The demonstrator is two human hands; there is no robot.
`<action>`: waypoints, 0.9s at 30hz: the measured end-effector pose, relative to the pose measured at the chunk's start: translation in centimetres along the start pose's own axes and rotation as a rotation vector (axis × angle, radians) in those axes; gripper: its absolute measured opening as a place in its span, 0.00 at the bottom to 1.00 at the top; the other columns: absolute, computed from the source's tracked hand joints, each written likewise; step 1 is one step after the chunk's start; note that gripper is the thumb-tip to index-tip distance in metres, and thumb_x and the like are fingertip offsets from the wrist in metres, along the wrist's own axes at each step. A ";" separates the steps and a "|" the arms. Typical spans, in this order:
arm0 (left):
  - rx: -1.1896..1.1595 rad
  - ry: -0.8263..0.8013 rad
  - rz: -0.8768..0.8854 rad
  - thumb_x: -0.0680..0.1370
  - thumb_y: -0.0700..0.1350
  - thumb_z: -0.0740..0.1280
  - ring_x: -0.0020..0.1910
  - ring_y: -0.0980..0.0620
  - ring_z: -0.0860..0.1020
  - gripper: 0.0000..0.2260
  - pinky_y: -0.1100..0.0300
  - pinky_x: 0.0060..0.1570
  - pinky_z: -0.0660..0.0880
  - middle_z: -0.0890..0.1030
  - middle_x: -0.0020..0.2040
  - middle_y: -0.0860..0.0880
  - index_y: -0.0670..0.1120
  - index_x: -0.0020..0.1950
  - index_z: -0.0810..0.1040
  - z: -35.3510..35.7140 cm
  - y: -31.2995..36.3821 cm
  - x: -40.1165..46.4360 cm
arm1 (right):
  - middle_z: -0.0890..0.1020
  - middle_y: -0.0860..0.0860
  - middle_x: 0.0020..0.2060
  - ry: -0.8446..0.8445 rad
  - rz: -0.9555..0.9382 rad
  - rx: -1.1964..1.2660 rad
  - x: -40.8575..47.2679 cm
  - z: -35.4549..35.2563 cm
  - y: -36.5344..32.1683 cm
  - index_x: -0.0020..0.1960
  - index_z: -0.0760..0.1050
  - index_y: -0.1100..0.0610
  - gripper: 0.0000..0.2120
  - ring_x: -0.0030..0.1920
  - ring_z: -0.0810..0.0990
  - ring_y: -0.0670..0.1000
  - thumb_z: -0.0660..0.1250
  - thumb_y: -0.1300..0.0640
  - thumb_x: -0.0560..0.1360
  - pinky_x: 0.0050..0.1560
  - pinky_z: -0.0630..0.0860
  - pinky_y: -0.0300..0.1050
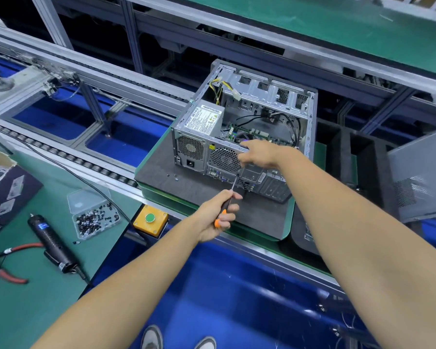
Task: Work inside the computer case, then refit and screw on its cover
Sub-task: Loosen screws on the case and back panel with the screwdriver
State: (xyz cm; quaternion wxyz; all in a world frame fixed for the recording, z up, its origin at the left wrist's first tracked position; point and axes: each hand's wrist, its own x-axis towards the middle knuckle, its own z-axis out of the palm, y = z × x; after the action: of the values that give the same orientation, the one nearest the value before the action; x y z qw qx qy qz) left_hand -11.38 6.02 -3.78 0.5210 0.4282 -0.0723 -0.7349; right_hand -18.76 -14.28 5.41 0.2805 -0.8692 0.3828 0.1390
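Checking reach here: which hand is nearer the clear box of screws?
Left. The left hand grips the screwdriver right of the screw box; the right hand rests on the computer case.

both arms reach forward, left hand (218,214) fisted in a grip, right hand (259,153) fingers extended
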 end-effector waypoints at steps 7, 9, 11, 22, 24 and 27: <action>1.134 0.460 0.248 0.86 0.51 0.54 0.30 0.45 0.69 0.12 0.56 0.30 0.66 0.75 0.36 0.45 0.45 0.53 0.70 0.8 1.8 0.2 | 0.80 0.51 0.40 0.027 -0.001 0.028 0.1 0.3 -0.1 0.71 0.73 0.57 0.26 0.35 0.74 0.48 0.67 0.49 0.75 0.35 0.67 0.44; 1.696 0.644 0.329 0.87 0.52 0.52 0.36 0.41 0.72 0.09 0.52 0.33 0.66 0.79 0.43 0.43 0.47 0.55 0.66 0.9 1.3 0.1 | 0.82 0.53 0.48 0.025 -0.005 0.020 0.3 0.2 0.0 0.70 0.74 0.55 0.25 0.38 0.75 0.49 0.67 0.49 0.76 0.36 0.68 0.44; 1.812 0.705 0.383 0.86 0.50 0.52 0.36 0.40 0.76 0.09 0.53 0.33 0.66 0.81 0.44 0.44 0.46 0.60 0.64 1.3 0.6 0.2 | 0.80 0.57 0.63 0.022 -0.007 0.017 0.5 0.2 0.2 0.71 0.74 0.53 0.25 0.44 0.77 0.53 0.67 0.49 0.75 0.38 0.68 0.44; -0.110 0.001 0.004 0.85 0.50 0.61 0.26 0.59 0.60 0.13 0.69 0.19 0.56 0.69 0.35 0.52 0.49 0.67 0.77 0.5 -0.8 -0.6 | 0.72 0.59 0.74 0.041 -0.005 -0.019 0.6 0.3 0.5 0.79 0.64 0.52 0.32 0.51 0.73 0.54 0.66 0.50 0.77 0.37 0.66 0.42; -0.078 -0.022 0.000 0.86 0.51 0.59 0.24 0.59 0.58 0.12 0.68 0.17 0.55 0.67 0.34 0.53 0.50 0.65 0.76 0.7 -0.6 -0.5 | 0.73 0.60 0.73 0.037 -0.006 -0.009 0.6 0.3 0.5 0.79 0.64 0.53 0.32 0.51 0.72 0.54 0.67 0.50 0.77 0.38 0.66 0.43; 0.463 0.220 0.128 0.86 0.52 0.55 0.24 0.54 0.61 0.12 0.64 0.22 0.59 0.68 0.33 0.50 0.47 0.60 0.73 1.1 0.0 -0.2 | 0.76 0.59 0.66 0.036 0.002 0.010 0.5 0.5 0.3 0.80 0.64 0.53 0.32 0.42 0.75 0.51 0.67 0.50 0.77 0.35 0.66 0.43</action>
State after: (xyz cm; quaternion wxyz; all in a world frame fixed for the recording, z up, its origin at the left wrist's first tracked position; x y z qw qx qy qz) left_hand -12.08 5.79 -2.98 0.4594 0.6079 -0.2084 -0.6132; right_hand -18.66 -14.48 4.64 0.2779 -0.8698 0.3893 0.1215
